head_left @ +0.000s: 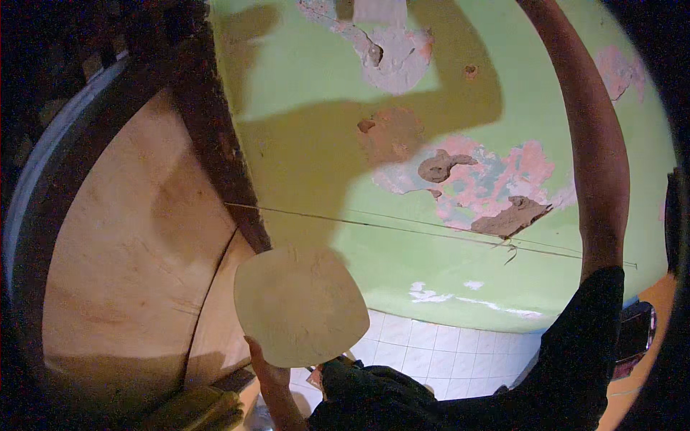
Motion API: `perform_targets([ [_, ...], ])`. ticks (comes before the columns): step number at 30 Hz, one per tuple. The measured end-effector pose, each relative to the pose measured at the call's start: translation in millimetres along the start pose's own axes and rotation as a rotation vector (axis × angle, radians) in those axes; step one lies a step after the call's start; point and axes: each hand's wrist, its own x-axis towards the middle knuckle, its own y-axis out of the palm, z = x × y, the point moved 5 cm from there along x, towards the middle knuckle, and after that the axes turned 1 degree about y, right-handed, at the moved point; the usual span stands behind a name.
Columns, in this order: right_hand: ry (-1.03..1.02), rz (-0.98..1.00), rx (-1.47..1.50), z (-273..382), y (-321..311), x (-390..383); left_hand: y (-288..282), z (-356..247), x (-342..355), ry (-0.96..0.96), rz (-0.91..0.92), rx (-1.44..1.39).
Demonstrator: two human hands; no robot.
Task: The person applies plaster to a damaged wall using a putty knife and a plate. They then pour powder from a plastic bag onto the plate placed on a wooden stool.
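Observation:
My left hand [269,372] is closed at the near edge of a flat, pale, squarish board [302,305], with the thumb along its rim. Most of its fingers are hidden under the board. The top of the board bears faint smears and scratches. My right arm [593,144] reaches up along the right side and leaves the picture at the top, so my right hand is out of sight. Beyond the board stands a green wall [302,165] with broken plaster. One large damaged patch [489,183] shows pink, grey and brown layers.
Thin cords [424,228] run across the wall. A higher whitish patch [395,61] has a hole. Wooden panels [136,237] in a dark frame [215,136] stand left. White tiles [424,348] lie below the wall. A dark object [634,330] is at the right, a yellowish one [198,411] lower left.

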Motion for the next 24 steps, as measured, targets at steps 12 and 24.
perform_targets([
  [12,0.015,0.087,-0.008,-19.3,29.9,-3.9,-2.5,-5.7,0.7,-0.037,-0.042,-0.008],
  [24,0.021,0.217,-0.124,-10.7,61.6,-17.4,1.9,-12.7,-1.4,-0.032,0.022,0.009],
])
